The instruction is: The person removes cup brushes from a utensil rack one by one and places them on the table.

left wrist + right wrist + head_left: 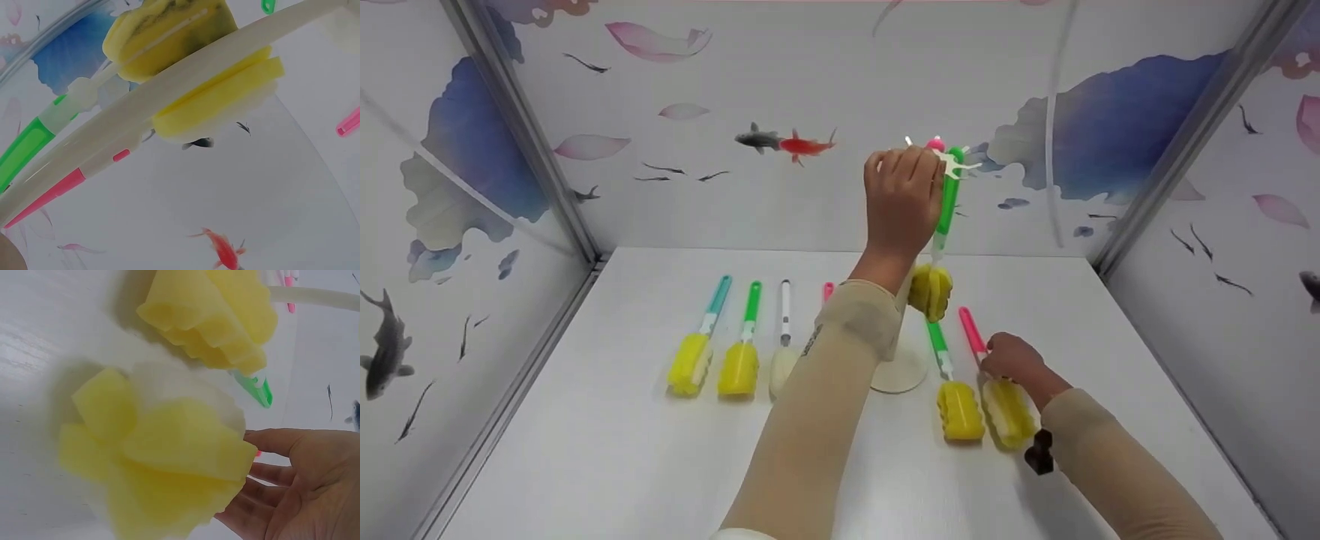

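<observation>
My left hand is curled round the top of a white stand, beside its pale hooks. On the stand hangs a green-handled sponge brush with a darkly blotched yellow head. The left wrist view shows a pink-handled sponge brush along the pole too; its top end is out of that view. Low on the right, my right hand grips a pink-handled brush near its neck, behind the yellow-and-white sponge. That brush lies at the table; the sponge hides part of the fingers.
Just left of the right hand lies another green-handled brush. A blue-handled brush, a green-handled one and a white one lie in a row on the left. My left sleeve hides most of another pink handle. Printed panels wall the table.
</observation>
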A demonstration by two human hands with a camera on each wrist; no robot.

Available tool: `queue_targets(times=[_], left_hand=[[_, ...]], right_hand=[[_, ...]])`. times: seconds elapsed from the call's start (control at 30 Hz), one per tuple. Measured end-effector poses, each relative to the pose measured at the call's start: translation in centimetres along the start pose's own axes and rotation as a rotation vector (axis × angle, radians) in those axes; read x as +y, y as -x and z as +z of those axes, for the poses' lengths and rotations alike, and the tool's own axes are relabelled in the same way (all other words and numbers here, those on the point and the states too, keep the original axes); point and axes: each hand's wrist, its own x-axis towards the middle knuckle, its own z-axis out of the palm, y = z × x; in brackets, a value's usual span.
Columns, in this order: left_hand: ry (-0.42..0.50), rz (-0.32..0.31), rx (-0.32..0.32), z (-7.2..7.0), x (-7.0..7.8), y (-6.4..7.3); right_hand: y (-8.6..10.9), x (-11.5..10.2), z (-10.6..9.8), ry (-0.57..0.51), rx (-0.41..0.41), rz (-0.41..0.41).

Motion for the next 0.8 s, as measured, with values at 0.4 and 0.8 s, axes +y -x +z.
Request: queue_targets(times=[0.4, 0.8], left_hand=[[0.027, 0.003, -0.035, -0.2, -0.2, 0.0], [0.098, 0.014, -0.001, -0.6, -0.6, 0.3]], right_hand=[[1.8, -1.7, -0.4, -0.107, 0.169, -0.194], [5.0, -5.4, -1.6, -0.408, 0.363, -0.534]])
